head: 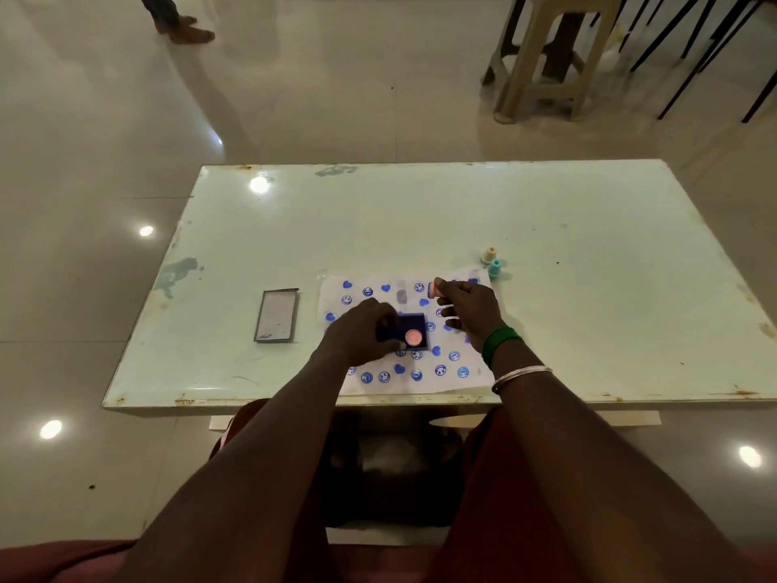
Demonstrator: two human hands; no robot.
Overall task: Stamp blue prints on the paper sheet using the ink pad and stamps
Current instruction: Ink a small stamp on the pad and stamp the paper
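The left hand (361, 330) covers the left part of the ink pad (414, 321).

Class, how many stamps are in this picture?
4: one pink stamp on the ink pad, a second pink stamp in the right hand, a cream stamp and a teal stamp by the sheet's far right corner.

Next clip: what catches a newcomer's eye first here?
The paper sheet at the near edge of the table, dotted with blue hearts and smileys. On it the left hand grips the ink pad, a pink stamp standing on it; the right hand holds a second pink stamp above the sheet.
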